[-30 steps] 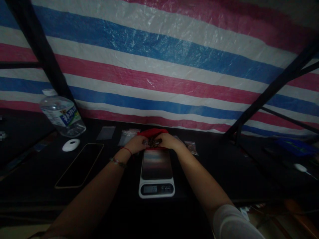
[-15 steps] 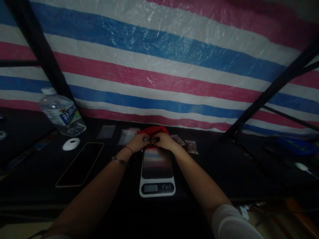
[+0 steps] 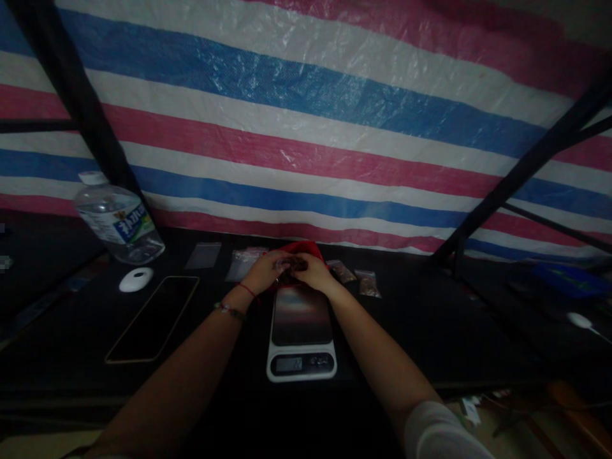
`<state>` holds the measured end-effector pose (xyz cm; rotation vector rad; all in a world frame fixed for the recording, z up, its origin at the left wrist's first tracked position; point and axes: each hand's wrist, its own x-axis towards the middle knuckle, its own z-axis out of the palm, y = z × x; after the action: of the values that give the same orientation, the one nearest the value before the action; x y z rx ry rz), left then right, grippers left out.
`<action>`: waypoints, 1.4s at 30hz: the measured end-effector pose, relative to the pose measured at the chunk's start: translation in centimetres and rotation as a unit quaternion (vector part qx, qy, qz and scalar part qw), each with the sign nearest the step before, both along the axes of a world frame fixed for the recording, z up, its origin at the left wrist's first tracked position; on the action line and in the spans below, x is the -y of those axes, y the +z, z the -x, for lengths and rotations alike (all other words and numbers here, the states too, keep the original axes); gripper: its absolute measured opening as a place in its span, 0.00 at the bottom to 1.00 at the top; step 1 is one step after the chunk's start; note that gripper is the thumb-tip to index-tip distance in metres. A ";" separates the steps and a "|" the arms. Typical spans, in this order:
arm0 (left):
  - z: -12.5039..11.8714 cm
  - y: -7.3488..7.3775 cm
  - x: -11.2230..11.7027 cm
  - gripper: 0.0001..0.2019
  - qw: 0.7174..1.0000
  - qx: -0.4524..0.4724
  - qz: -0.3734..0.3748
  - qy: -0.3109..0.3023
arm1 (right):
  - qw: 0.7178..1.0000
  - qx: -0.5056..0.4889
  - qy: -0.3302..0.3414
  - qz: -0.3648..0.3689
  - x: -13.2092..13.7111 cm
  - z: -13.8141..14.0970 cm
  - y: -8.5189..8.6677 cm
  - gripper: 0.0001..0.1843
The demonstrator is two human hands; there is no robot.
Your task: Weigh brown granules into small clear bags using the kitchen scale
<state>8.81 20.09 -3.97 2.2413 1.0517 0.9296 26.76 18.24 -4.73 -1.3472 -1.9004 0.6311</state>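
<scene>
Beyond the kitchen scale, both my hands meet over an open red bag. Dark brown pieces, too dim and small to name, lie between them. My left hand is closed, its fingers curled round some of these pieces from the left. From the right, my right hand is closed on them too, with its fingertips partly hidden. The white scale has a shiny plate, and its display reads what looks like 22. The red bag sits at the scale's far edge, partly covered by my hands.
Small filled zip bags lie right of the red bag; clear plastic bags lie left. Farther left are a phone, a white oval case and a big plastic bottle. Striped sheeting and dark metal bars stand behind.
My hands have drawn slightly apart, and more of the brown pieces shows between the fingers. More of the red bag is visible behind them. The scale stays in place.
</scene>
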 end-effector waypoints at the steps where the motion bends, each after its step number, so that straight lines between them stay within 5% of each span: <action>1: 0.0 0.0 0.0 0.15 1.000 0.004 -0.006 -0.006 | 1.000 0.005 -0.004 -0.006 0.0 0.0 0.0 0.23; 11: 0.0 -0.8 -0.4 0.19 0.998 0.023 -0.059 0.023 | 0.999 -0.049 -0.015 -0.011 -0.2 -0.1 -0.1 0.28; 17: 0.3 -0.9 -0.5 0.19 0.995 0.038 -0.077 0.043 | 0.999 -0.027 -0.041 -0.019 -0.2 -0.7 0.0 0.20; 25: 0.6 -0.2 0.5 0.20 0.994 0.005 -0.068 0.090 | 0.998 -0.057 -0.034 -0.011 0.0 -1.2 -0.3 0.23; 34: 2.0 1.5 1.7 0.19 0.990 -0.049 -0.103 0.086 | 0.997 -0.042 0.068 -0.007 3.8 -2.6 1.7 0.24; 42: 1.4 1.1 1.8 0.22 0.990 -0.057 -0.116 0.060 | 0.989 0.096 0.105 -0.030 6.9 -2.9 1.9 0.26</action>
<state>7.36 18.34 -2.85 2.4689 1.1959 1.0302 29.65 11.38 -2.85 -1.2163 -2.2188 0.5578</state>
